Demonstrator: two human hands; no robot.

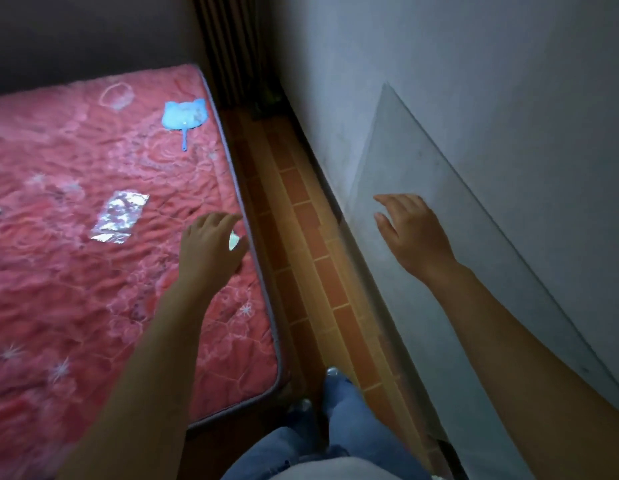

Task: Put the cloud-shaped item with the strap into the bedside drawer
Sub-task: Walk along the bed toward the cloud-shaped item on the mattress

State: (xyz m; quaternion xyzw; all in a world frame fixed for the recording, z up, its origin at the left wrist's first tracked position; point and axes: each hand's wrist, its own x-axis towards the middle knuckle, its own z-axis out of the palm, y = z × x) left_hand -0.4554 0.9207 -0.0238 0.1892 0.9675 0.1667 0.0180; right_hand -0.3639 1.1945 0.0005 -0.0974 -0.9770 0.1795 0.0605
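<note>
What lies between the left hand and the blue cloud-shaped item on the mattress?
In the head view, only bare pink quilted mattress separates the left hand from the blue cloud-shaped item.

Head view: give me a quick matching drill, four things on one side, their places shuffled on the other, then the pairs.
Things:
1. blue cloud-shaped item
2. shiny plastic packet
3. left hand
4. right hand

Places:
A. in front of the grey wall and leaning pane
B. mid-mattress, lying flat
C. over the mattress's right edge
D. far end of the mattress, strap pointing toward the camera

Pairs: 1-D, 2-B, 3-C, 4-A
</note>
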